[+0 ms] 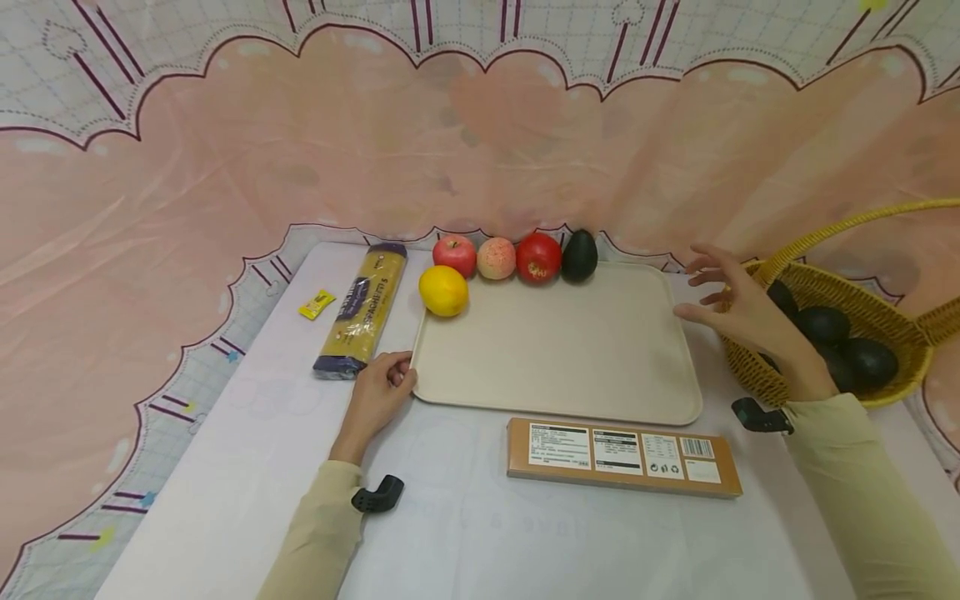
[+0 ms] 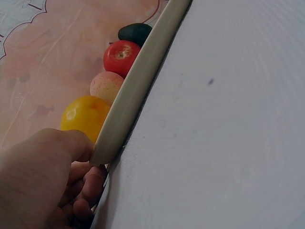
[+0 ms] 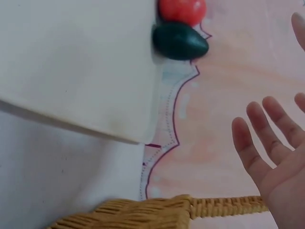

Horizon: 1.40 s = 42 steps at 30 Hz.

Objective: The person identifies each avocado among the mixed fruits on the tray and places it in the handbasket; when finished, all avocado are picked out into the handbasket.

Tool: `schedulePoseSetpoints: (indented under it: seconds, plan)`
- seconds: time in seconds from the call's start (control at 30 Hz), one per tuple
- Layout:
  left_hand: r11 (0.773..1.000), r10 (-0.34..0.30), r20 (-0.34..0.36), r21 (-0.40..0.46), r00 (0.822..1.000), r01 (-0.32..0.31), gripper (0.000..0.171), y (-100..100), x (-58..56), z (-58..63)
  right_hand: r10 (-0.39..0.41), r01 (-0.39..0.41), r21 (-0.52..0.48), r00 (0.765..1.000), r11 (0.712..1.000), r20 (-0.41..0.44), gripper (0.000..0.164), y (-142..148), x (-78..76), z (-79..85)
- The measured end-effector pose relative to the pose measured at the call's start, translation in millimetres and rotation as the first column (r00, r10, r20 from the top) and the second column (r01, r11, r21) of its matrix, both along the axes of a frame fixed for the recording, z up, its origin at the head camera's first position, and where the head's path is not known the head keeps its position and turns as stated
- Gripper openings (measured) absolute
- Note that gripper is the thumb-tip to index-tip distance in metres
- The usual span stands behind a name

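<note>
My left hand (image 1: pixel 377 395) pinches the left rim of the cream tray (image 1: pixel 555 358), thumb on top and fingers curled beneath, as the left wrist view shows. Along the tray's far edge lie a red apple (image 1: pixel 454 254), a peach (image 1: pixel 496 258), a red pomegranate (image 1: pixel 538 257) and a dark green avocado (image 1: pixel 580 256). In front of the apple sits a yellow lemon (image 1: pixel 443 291). Beyond the tray's right side, my right hand (image 1: pixel 738 312) hovers with fingers spread and holds nothing. It overlaps the left rim of a wicker basket (image 1: pixel 896 317) holding several dark avocados (image 1: pixel 870 363).
A spaghetti pack (image 1: pixel 362 312) lies left of the tray, with a small yellow packet (image 1: pixel 317 304) beside it. Nearer me, a long brown box (image 1: pixel 622 458) with printed labels lies in front of the tray. The basket's handle (image 1: pixel 862 223) arches up at the right.
</note>
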<state>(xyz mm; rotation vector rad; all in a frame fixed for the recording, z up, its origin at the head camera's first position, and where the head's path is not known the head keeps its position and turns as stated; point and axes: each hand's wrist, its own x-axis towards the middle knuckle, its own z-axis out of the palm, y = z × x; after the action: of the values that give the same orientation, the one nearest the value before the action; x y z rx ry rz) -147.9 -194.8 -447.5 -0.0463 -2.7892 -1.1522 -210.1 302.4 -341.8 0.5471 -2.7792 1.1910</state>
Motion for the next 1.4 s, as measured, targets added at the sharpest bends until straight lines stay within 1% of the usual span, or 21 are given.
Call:
schedulePoseSetpoints:
  seconds: [0.03, 0.17, 0.27, 0.37, 0.67, 0.77, 0.9, 1.0, 1.17, 1.4]
  plan:
    - [1.000, -0.001, 0.000, 0.000, 1.000, 0.001, 0.032, 0, -0.1, -0.1, 0.004, -0.004, 0.007, 1.000, 1.000, 0.005, 0.094, -1, -2.6, -0.4]
    - [1.000, -0.003, 0.000, -0.002, 1.000, 0.003, 0.031, 0, -0.6, -0.1, 0.034, -0.034, 0.011, 0.999, 0.999, 0.036, 0.088, -3, -10.3, -2.3]
    - [1.000, -0.006, -0.001, 0.001, 1.000, 0.006, 0.031, -1, -0.7, -0.1, 0.072, -0.071, -0.007, 0.996, 0.997, 0.059, 0.083, -5, -14.6, -4.4]
    - [1.000, -0.004, 0.000, 0.008, 1.000, 0.004, 0.031, -2, -0.8, 0.4, 0.101, -0.099, -0.026, 0.992, 0.995, 0.079, 0.082, -8, -19.9, -6.9]
    - [1.000, -0.003, -0.001, 0.007, 1.000, 0.003, 0.032, -2, -1.2, 0.3, 0.079, -0.082, 0.018, 0.987, 0.996, 0.143, 0.070, -25, -35.4, -11.3]
    - [1.000, -0.002, -0.002, 0.010, 1.000, 0.002, 0.031, -2, -1.0, 0.0, 0.073, -0.077, 0.023, 0.987, 0.997, 0.144, 0.069, -32, -40.2, -13.7]
    - [1.000, -0.003, -0.016, 0.016, 1.000, 0.003, 0.031, -2, -1.5, -0.6, 0.058, -0.064, 0.043, 0.991, 0.997, 0.119, 0.067, -39, -49.4, -19.1]
    - [1.000, -0.007, -0.026, 0.014, 1.000, 0.008, 0.031, -1, -2.7, -1.1, 0.055, -0.059, 0.040, 0.993, 0.997, 0.100, 0.066, -42, -55.7, -22.7]
    - [1.000, -0.008, -0.031, 0.004, 0.999, 0.008, 0.030, 0, -3.2, -0.8, 0.054, -0.057, 0.022, 0.994, 0.998, 0.093, 0.065, -53, -65.6, -23.8]
    - [1.000, 0.004, 0.007, -0.014, 1.000, -0.004, 0.031, 1, -0.3, 2.0, 0.037, -0.040, 0.041, 0.997, 0.998, 0.063, 0.065, -71, -84.2, -31.7]
